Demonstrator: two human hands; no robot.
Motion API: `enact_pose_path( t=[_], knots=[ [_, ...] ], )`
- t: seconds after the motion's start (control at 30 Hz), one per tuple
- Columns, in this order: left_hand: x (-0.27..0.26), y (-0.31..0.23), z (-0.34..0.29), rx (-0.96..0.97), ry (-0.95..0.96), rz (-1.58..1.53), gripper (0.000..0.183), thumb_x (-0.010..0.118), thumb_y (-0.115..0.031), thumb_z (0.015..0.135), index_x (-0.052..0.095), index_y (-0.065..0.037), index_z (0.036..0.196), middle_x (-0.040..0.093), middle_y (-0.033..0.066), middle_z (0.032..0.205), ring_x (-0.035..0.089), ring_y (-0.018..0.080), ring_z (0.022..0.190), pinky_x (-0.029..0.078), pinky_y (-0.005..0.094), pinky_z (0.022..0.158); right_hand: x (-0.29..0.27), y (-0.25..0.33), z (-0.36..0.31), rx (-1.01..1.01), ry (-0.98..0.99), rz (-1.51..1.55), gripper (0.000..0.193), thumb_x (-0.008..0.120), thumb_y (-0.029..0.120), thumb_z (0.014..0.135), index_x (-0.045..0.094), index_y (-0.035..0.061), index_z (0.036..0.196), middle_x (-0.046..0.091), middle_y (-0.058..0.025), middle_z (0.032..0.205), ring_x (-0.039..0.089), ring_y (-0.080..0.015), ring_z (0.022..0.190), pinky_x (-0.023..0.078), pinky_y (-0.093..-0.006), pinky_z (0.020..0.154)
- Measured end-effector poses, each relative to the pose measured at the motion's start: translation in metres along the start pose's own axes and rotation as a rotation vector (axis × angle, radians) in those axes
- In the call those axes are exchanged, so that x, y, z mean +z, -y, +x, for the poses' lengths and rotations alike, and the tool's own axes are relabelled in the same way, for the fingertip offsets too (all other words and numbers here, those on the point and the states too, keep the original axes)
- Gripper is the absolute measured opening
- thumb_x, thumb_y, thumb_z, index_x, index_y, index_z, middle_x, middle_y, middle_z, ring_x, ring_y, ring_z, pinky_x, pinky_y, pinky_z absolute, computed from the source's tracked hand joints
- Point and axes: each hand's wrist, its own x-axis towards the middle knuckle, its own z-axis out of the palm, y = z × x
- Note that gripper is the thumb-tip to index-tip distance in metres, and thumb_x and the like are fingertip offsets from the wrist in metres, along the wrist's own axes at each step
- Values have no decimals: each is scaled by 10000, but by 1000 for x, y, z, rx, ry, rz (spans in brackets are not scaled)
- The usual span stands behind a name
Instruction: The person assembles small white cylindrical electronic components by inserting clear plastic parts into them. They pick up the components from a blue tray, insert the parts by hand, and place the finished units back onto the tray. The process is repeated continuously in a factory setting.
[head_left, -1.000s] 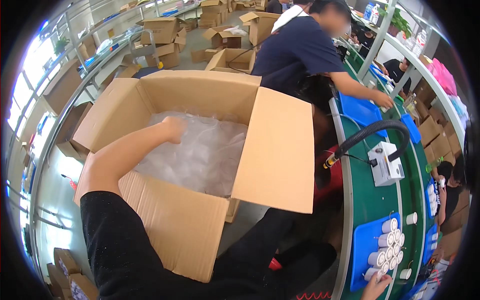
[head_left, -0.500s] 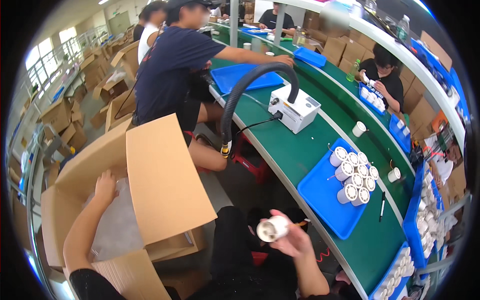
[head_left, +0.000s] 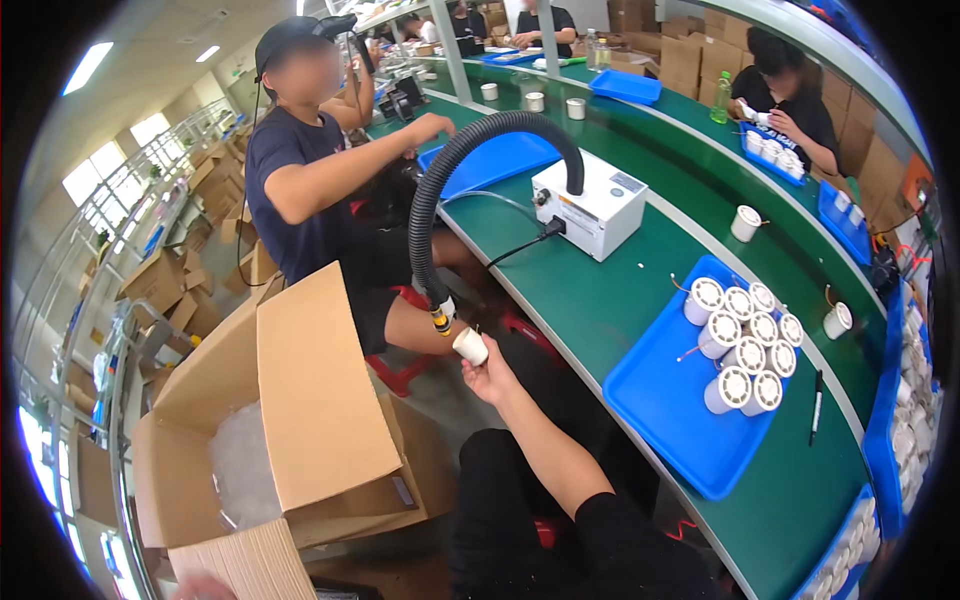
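My right hand [head_left: 487, 378] is closed around a white cylindrical part [head_left: 471, 346], raised just under the nozzle [head_left: 442, 318] of a black flexible hose [head_left: 425, 200]. The hose arches from a white box-shaped machine [head_left: 590, 215] on the bench. A thin lead seems to stick up from the part's top. At the lower left edge, only a blurred bit of my left hand [head_left: 205, 587] shows, by the flap of an open cardboard box [head_left: 325, 390]; its fingers cannot be made out. Inside that box lies clear plastic bagging [head_left: 245, 465].
On the green bench [head_left: 560, 310], a blue tray [head_left: 670, 440] holds several white cylinders [head_left: 750, 354]. A black marker [head_left: 816, 408] lies beside it. Single cylinders stand on the green belt [head_left: 690, 205]. A co-worker [head_left: 310, 170] sits at the left, another person [head_left: 790, 100] across the belt.
My right hand has carried the white part up and leftward to the hose nozzle. My left hand has come out of the cardboard box to the lower edge. The view has shifted.
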Motion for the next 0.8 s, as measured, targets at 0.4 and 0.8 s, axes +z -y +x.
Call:
enact_pose_path(
  t=[0.4, 0.8],
  knots=[
    [211, 107, -86, -636, -162, -724, 413, 543, -477, 933, 625, -83, 1025, 637, 79, 957, 632, 247, 853, 524, 384, 671, 19, -3, -19, -277, 477, -831, 392, 681, 185, 903, 541, 73, 1252, 631, -74, 1062, 606, -138, 863, 524, -270, 754],
    [311, 181, 103, -335, 410, -1755, 479, 491, -502, 970, 600, -69, 1141, 637, 104, 1018, 624, 256, 922, 514, 360, 807, 16, -5, 7, -443, 104, -702, 325, 734, 295, 829, 599, 69, 1019, 585, -53, 794, 564, -151, 612, 466, -250, 552]
  ],
)
